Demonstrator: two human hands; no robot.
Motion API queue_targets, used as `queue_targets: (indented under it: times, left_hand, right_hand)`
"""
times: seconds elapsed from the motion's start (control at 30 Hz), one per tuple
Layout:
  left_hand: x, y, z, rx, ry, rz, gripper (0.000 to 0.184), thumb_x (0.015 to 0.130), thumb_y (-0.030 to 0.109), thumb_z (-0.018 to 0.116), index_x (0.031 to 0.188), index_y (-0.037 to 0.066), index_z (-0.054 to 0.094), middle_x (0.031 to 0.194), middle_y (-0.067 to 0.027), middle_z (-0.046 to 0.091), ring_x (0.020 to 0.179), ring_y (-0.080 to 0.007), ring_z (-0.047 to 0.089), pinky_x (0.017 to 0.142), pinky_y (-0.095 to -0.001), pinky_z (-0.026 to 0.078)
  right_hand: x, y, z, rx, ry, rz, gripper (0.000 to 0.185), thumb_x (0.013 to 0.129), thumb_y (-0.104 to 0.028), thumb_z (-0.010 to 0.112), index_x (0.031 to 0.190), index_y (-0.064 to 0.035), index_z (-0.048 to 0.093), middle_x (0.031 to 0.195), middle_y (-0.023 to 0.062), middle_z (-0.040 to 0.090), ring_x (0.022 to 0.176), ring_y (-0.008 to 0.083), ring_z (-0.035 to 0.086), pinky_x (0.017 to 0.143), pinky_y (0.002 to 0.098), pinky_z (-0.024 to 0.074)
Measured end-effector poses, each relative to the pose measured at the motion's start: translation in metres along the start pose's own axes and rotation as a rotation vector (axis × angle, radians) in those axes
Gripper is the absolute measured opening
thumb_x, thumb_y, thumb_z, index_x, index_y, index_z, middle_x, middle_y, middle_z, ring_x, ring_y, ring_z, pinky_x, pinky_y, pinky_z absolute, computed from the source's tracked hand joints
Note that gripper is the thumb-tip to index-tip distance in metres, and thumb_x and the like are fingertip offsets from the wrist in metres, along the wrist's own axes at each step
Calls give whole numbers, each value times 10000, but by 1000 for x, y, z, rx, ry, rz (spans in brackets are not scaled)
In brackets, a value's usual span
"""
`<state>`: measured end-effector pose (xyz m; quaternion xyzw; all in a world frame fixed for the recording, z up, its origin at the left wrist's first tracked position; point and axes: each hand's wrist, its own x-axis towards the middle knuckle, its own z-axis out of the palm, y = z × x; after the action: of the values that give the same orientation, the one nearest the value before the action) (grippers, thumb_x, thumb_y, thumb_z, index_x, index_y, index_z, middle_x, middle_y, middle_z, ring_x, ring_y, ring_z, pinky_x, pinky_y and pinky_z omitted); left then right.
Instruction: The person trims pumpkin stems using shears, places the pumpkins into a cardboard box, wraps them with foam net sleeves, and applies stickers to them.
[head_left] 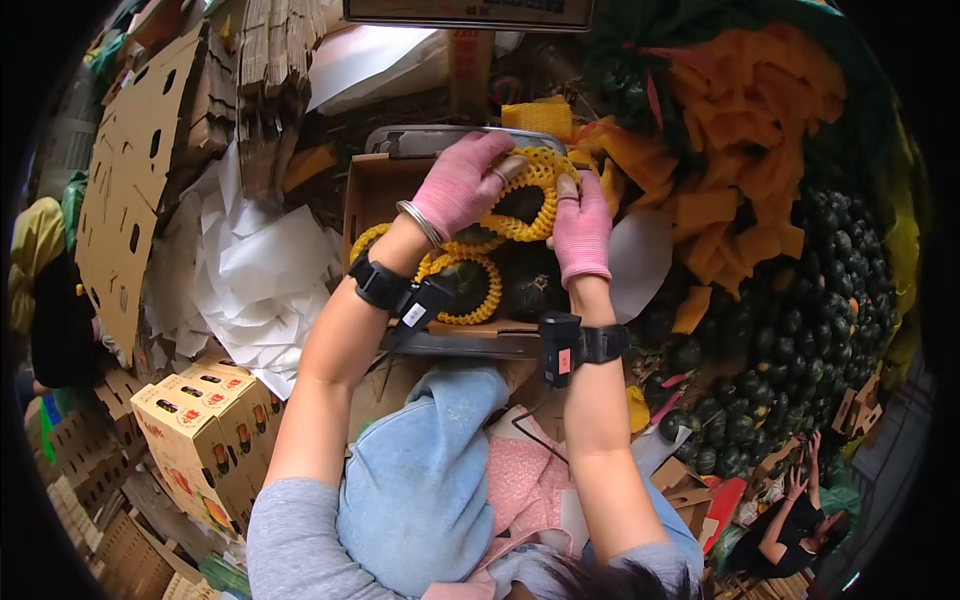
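The pink-gloved left hand (462,185) and right hand (582,232) have their fingers curled closed on a yellow foam net (549,205) around a dark green squash (518,204), over the open brown box (361,196). The step looks like fitting the net, and the next move seems to need a soft pull on both sides. Writing on the printed carton (190,405) and top panel (425,12) is too small to read.

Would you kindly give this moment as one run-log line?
left hand: gripping yellow foam net | right hand: gripping same net, opposite side | below: cardboard box holding dark green squashes
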<state>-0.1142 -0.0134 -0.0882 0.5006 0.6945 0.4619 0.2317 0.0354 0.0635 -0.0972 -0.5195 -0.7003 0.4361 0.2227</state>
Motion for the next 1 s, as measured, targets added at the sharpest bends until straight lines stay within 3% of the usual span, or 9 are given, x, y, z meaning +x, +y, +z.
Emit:
queue_targets:
  times: [0.03, 0.3, 0.47, 0.63, 0.77, 0.87, 0.9, 0.93, 1.0]
  left_hand:
    - [-1, 0, 0, -44, 5, -46, 177, 919, 163, 577, 1002, 9, 552, 804, -93, 540, 746, -134, 517, 678, -268, 444]
    - [-50, -12, -34, -434, 48, -258, 137, 941, 113, 551, 1046, 25, 539, 893, 25, 540, 813, -51, 468, 742, -197, 417]
    - [-48, -45, -21, -474, 229, -184, 135, 946, 114, 563, 1031, 10, 565, 888, 21, 568, 844, -55, 488, 775, -205, 419]
    - [-51, -62, -12, -643, 343, -417, 179, 965, 163, 546, 959, -5, 609, 878, 4, 601, 803, -66, 519, 743, -220, 442]
    - [-46, -26, -24, 236, 458, -243, 155, 929, 143, 585, 1052, 54, 616, 877, -62, 618, 775, -203, 596, 712, -256, 475]
    - [-62, -9, -30, -100, 362, -143, 221, 885, 60, 613, 1105, 85, 615, 963, -101, 599, 827, -251, 607, 738, -272, 484]
    - [-56, 8, -38, 100, 271, 192, 291, 866, -1, 606, 1144, 85, 611, 1051, -116, 564, 864, -235, 597, 764, -278, 487]
    - [-63, 7, -41, 127, 76, 95, 331, 865, -18, 589, 1178, 90, 603, 1097, -141, 543, 926, -255, 588, 806, -283, 484]
    - [-62, -2, -36, 30, 132, 100, 296, 890, -9, 558, 1174, 66, 600, 1073, -138, 561, 965, -248, 583, 861, -285, 468]
  right_hand:
    - [3, 1, 9, 1, 98, -73, 162, 943, -205, 536, 1004, -60, 577, 840, 192, 630, 826, 369, 609, 752, 385, 484]
    - [-30, -10, 39, 190, 119, -427, 122, 904, -134, 603, 986, -45, 588, 878, 168, 609, 799, 327, 618, 723, 342, 492]
    - [-10, -14, 42, 248, 65, -317, 165, 903, -176, 622, 952, -19, 610, 767, 163, 626, 695, 271, 627, 661, 310, 492]
    - [10, -18, 38, 16, -71, -140, 247, 889, -237, 624, 964, -2, 612, 756, 187, 637, 740, 322, 638, 696, 355, 498]
    - [-4, -30, 27, -196, 123, -306, 202, 900, -233, 584, 1028, -77, 597, 896, 180, 617, 796, 380, 622, 693, 428, 501]
    - [-28, -40, 12, -144, 106, -686, 213, 853, -125, 612, 1063, -155, 593, 957, 115, 566, 771, 318, 608, 676, 390, 526]
    - [-35, -42, 13, -297, 61, -715, 231, 832, -105, 617, 1056, -161, 602, 967, 107, 566, 770, 310, 611, 681, 386, 530]
    - [-41, -42, 13, -451, 22, -741, 251, 812, -86, 622, 1049, -167, 611, 976, 100, 567, 770, 302, 614, 687, 381, 534]
    - [-39, -37, 17, -415, 43, -651, 301, 783, -57, 619, 1064, -163, 625, 963, 92, 577, 792, 292, 629, 689, 375, 538]
